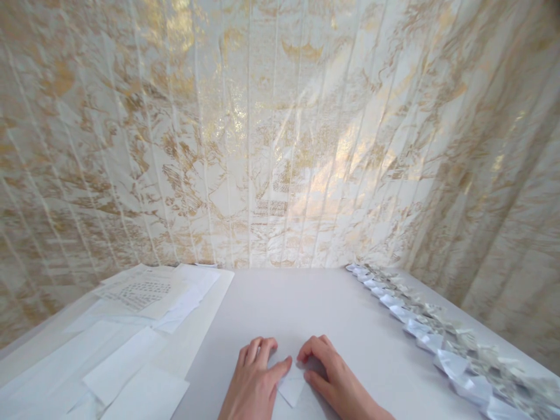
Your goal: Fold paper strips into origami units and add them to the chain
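Apparently a home craft corner, gold-patterned curtain, white tabletop, paper sheets, folded-paper rows

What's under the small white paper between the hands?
The pale table shows beyond the white paper; whatever lies directly beneath is covered by the paper itself and can't be seen.
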`<state>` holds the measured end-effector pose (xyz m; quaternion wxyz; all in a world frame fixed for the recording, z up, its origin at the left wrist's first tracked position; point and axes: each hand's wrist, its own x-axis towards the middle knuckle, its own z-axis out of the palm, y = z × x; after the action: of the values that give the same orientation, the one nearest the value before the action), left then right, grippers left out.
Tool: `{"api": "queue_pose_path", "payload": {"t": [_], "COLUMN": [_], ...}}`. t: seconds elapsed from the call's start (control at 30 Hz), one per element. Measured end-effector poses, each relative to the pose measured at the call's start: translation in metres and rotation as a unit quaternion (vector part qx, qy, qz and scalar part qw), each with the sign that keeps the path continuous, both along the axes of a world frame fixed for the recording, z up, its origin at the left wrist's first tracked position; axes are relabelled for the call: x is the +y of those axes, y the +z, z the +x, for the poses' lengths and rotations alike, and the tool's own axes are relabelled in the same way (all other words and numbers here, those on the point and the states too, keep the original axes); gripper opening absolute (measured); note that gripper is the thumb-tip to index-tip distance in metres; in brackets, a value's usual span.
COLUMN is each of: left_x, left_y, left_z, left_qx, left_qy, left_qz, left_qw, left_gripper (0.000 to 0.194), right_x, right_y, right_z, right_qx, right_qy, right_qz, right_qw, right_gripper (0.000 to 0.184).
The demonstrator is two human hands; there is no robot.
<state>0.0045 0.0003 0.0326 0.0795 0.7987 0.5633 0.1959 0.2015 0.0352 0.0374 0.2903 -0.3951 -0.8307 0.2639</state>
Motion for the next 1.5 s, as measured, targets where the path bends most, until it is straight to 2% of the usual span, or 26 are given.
{"api": "queue_pose_path", "payload": {"t": [0.1, 0.17, 0.23, 0.33, 0.47, 0.73, 0.87, 1.0, 1.17, 1.37, 1.5], "left_x": [0.002, 0.003, 0.004, 0.005, 0.007, 0.011, 0.014, 0.016, 0.017, 0.022, 0.025], "left_y": [0.006, 0.01, 0.013, 0.013, 0.008, -0.004, -0.014, -0.02, -0.024, -0.037, -0.042], "left_z": [-0.001, -0.003, -0.005, -0.007, -0.008, -0.005, -0.005, -0.003, -0.001, 0.002, 0.0], "left_qx": [-0.017, -0.029, -0.038, -0.051, -0.047, -0.012, 0.012, 0.018, 0.016, -0.056, -0.07], "left_qy": [0.003, 0.001, 0.006, 0.015, 0.024, 0.047, 0.038, 0.017, 0.012, 0.009, 0.006], "left_qz": [-0.035, -0.06, -0.077, -0.083, -0.077, -0.056, -0.031, -0.032, -0.01, 0.031, 0.04], "left_qw": [0.999, 0.998, 0.996, 0.995, 0.996, 0.997, 0.999, 0.999, 1.0, 0.998, 0.997], "left_gripper": [0.051, 0.055, 0.057, 0.055, 0.056, 0.059, 0.059, 0.063, 0.066, 0.043, 0.036], "right_x": [-0.004, -0.005, -0.005, -0.004, -0.003, -0.005, 0.0, 0.005, 0.009, 0.012, 0.015], "right_y": [0.0, -0.003, -0.008, -0.012, -0.012, -0.009, -0.022, -0.039, -0.051, -0.053, -0.055], "right_z": [-0.004, -0.009, -0.013, -0.013, -0.003, 0.018, 0.014, 0.005, -0.003, -0.005, -0.004], "right_qx": [-0.061, -0.101, -0.131, -0.18, -0.207, -0.204, -0.154, -0.122, -0.133, -0.109, -0.104], "right_qy": [0.09, 0.117, 0.107, 0.075, 0.053, 0.02, -0.017, -0.048, -0.059, -0.011, -0.002], "right_qz": [0.13, 0.202, 0.25, 0.281, 0.285, 0.259, 0.227, 0.181, 0.139, 0.153, 0.165], "right_qw": [0.986, 0.967, 0.953, 0.94, 0.935, 0.944, 0.962, 0.975, 0.98, 0.982, 0.981], "right_gripper": [0.034, 0.028, 0.021, 0.013, 0.014, 0.012, 0.027, 0.025, 0.033, 0.028, 0.025]}}
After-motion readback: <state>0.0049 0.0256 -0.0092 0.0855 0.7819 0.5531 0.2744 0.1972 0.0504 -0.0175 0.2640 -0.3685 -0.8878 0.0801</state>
